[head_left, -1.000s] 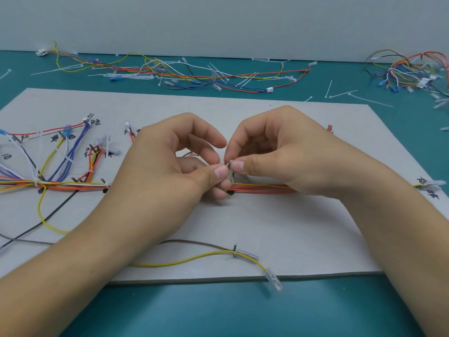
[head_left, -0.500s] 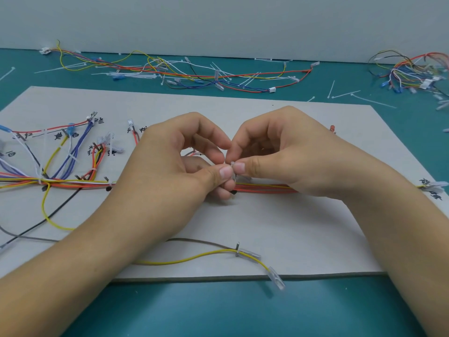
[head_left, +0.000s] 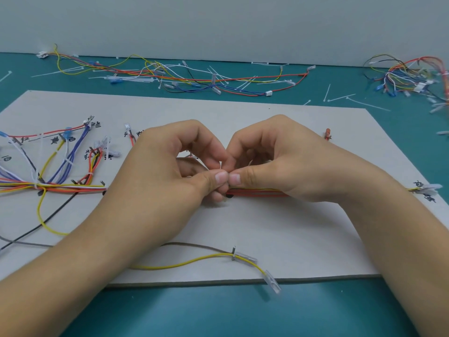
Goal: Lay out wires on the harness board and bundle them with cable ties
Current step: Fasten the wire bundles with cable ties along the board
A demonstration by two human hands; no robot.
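Under everything you have a teal surface (head_left: 218,312), matt and even, showing along its near edge and out to both sides. At the surface's far edge a pale grey wall (head_left: 218,20) rises, plain from end to end. Just short of that far edge lies a long loose tangle of spare wires (head_left: 155,74) — yellow, red, white, blue and black strands crossing one another, with a small white connector (head_left: 268,93) at its right end and a white plug (head_left: 41,54) at its left. In the surface's far right corner sits a second heap of wires (head_left: 408,74) — mostly red, blue and white.
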